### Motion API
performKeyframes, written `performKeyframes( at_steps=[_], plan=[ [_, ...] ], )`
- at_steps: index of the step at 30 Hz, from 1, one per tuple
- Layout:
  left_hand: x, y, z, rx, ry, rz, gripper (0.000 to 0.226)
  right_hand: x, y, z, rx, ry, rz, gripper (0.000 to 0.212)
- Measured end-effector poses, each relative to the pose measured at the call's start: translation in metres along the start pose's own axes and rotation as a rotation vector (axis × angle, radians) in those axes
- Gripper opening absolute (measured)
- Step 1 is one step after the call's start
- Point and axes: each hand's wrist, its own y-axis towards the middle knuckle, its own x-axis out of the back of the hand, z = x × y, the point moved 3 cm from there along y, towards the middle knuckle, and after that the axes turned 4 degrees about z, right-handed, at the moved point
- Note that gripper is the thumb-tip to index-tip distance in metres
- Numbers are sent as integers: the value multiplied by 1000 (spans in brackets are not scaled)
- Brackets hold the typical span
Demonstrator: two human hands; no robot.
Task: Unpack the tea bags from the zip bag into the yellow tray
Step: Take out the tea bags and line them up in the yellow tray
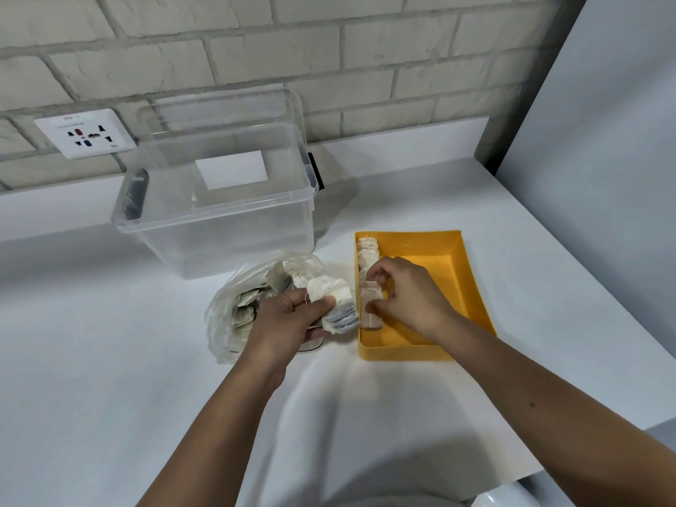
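Observation:
A clear zip bag (226,323) with several tea bags inside lies on the white counter, left of the yellow tray (464,272). My left hand (285,320) grips a stack of tea bags (338,305) just above the bag's mouth. A row of tea bags (367,250) stands along the tray's left wall. My right hand (406,298) is inside the tray, with its fingers and thumb curled round the near tea bags (371,312) of that row.
A clear plastic storage box (219,214) with its lid raised stands behind the zip bag, against the brick wall. A wall socket (86,133) sits at the left. A grey panel (603,140) borders the counter on the right.

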Motion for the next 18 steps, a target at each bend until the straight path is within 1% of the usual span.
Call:
performKeyframes(
  at_steps=[1, 3, 5, 7, 10, 14, 18],
  plan=[
    [-1, -1, -1, -1, -10, 0, 15, 5, -2, 4, 19, 57, -71, 35],
    [-4, -2, -3, -3, -22, 8, 14, 14, -9, 15, 41, 280, -168, 18],
    [-8, -3, -6, -7, -26, 31, 13, 16, -16, 27, 50, 475, -139, 13],
    [-12, -4, -8, -14, -31, 54, 12, 14, -21, 36, 84, 488, -94, 15],
    [-14, -6, -9, -16, -27, 66, 12, 12, -24, 38, 89, 471, -116, 14],
    [-13, -6, -7, -11, -36, 51, 13, 14, -26, 33, 30, 606, -139, 8],
    [-13, -6, -8, -11, -40, 47, 14, 13, -25, 31, -2, 713, -142, 9]
  ],
)
